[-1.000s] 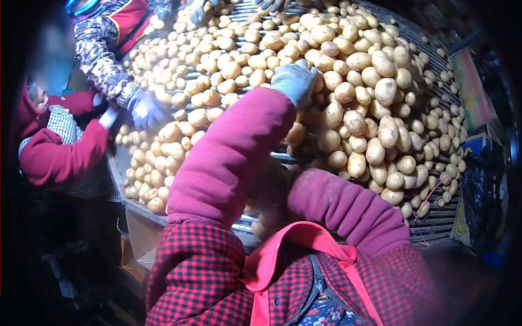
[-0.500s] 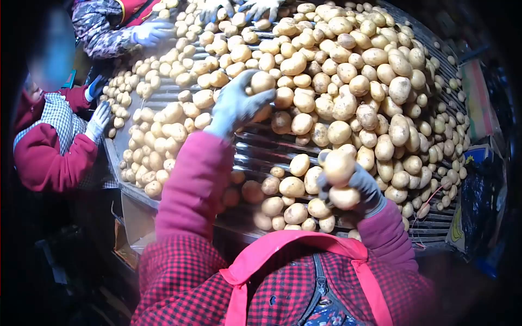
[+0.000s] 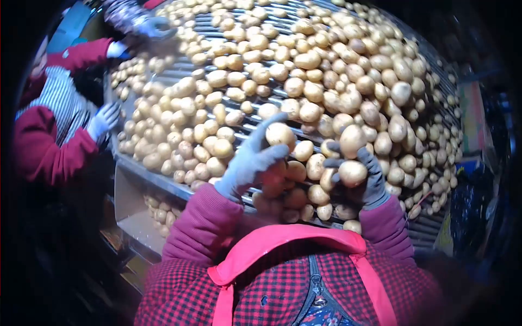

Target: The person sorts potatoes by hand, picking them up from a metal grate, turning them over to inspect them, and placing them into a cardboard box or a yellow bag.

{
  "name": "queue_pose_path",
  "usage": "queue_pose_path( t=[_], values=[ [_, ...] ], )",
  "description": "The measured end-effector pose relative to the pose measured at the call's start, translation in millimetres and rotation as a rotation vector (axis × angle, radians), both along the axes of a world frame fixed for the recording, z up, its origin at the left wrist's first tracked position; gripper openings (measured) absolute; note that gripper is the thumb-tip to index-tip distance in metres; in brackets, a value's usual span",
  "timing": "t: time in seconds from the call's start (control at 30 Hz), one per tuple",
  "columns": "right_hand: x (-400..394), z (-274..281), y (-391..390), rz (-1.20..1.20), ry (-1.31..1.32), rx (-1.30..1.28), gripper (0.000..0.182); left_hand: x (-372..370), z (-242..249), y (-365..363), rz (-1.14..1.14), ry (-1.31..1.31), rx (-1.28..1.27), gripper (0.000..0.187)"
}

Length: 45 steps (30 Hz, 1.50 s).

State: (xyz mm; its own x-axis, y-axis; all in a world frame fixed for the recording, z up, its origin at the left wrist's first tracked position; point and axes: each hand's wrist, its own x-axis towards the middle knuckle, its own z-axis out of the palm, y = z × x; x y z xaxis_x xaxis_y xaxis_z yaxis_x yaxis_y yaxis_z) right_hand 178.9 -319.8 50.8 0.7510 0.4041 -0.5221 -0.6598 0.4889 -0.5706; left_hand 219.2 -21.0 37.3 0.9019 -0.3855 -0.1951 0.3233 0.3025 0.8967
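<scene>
My left hand, in a grey work glove, curls its thumb and fingers around a pale potato above the near part of the slatted table. More potatoes lie under and beside its fingertips, partly in shadow. To the right, my gloved right hand has its palm turned up and its fingers bent around two potatoes, an upper one and a lower one. Behind it rises a large heap of potatoes. Smaller groups spread over the left side of the table.
Metal slats show between the potatoes. At the left edge a co-worker's gloved hand rests near the table rim. Another worker's gloved hand is at the upper left, blurred. Below the rim sits a bin with potatoes inside.
My left hand has come down and right, nearer my body and my right hand. More potatoes lie on the left part of the table. The gloved hands at the far edge have left view.
</scene>
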Motion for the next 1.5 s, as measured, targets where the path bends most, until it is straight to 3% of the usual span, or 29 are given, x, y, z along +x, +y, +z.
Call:
queue_pose_path(
  t=[0.03,0.07,0.17,0.2,0.37,0.6,0.73,0.77,0.8,0.83,0.87,0.93,1.0,1.03,1.1,1.13,1.17,1.2,1.27,1.33,1.47,1.5],
  values=[
    [0,4,21,0.068,-0.034,0.001,0.072,-15,-3,0,0.033,0.030,-0.009,0.071],
    [-7,12,49,-0.024,-0.025,-0.119,0.065,-31,-3,-1,0.095,0.042,-0.028,0.071],
    [-20,30,111,0.245,0.096,0.118,0.057,-79,-6,9,0.302,-0.034,-0.036,0.070],
    [-29,24,136,0.169,0.036,0.053,0.055,-94,-5,21,0.384,-0.057,-0.023,0.070],
    [-49,-2,202,0.519,0.093,0.051,0.057,-187,-1,79,0.746,0.041,0.020,0.062],
    [-114,16,326,0.959,0.118,0.097,0.066,-312,14,135,1.257,-0.006,0.393,0.052],
    [-158,-6,404,1.184,0.081,0.143,0.060,-377,12,174,1.492,0.086,0.423,0.051],
    [-169,-14,428,1.235,0.074,0.198,0.059,-399,1,194,1.445,-0.041,0.837,0.051],
    [-181,-13,456,1.248,0.052,0.321,0.059,-413,-3,222,1.477,-0.008,0.864,0.049],
    [-189,-7,482,1.229,0.009,0.331,0.059,-427,-8,250,1.509,0.026,0.890,0.048],
    [-193,-2,501,1.195,-0.040,0.330,0.059,-433,-9,278,1.599,0.247,0.526,0.046],
    [-184,-21,516,1.251,-0.491,0.123,0.060,-447,-33,314,1.603,0.129,0.614,0.044],
    [-170,-20,479,1.073,-0.893,0.027,0.065,-425,-38,312,1.608,0.045,0.793,0.044],
    [-145,14,448,1.221,-0.857,-0.144,0.071,-406,-35,301,1.609,0.015,0.895,0.046],
    [-127,-4,400,1.066,-1.118,-0.325,0.070,-355,-23,260,1.590,-0.037,1.015,0.053],
    [-116,-6,369,0.978,-1.197,-0.361,0.069,-345,-32,253,1.349,0.043,1.026,0.065],
    [-102,-9,338,0.911,-1.228,-0.361,0.067,-317,-44,231,1.197,-0.209,1.277,0.065],
    [-89,-11,306,0.848,-1.256,-0.359,0.066,-278,-23,193,1.126,-0.249,1.043,0.068],
    [-77,-17,238,0.645,-1.334,-0.672,0.068,-221,-22,149,0.871,-0.704,1.231,0.065],
    [-65,-19,174,0.492,-1.508,-0.997,0.071,-177,-6,113,0.586,-0.797,1.274,0.064],
    [-88,-8,55,0.459,-1.454,-1.587,0.080,-122,-32,55,0.046,-1.092,1.299,0.070],
    [-99,-2,34,0.498,-1.338,-1.732,0.084,-121,-42,40,0.004,-1.147,1.268,0.067]
  ],
)
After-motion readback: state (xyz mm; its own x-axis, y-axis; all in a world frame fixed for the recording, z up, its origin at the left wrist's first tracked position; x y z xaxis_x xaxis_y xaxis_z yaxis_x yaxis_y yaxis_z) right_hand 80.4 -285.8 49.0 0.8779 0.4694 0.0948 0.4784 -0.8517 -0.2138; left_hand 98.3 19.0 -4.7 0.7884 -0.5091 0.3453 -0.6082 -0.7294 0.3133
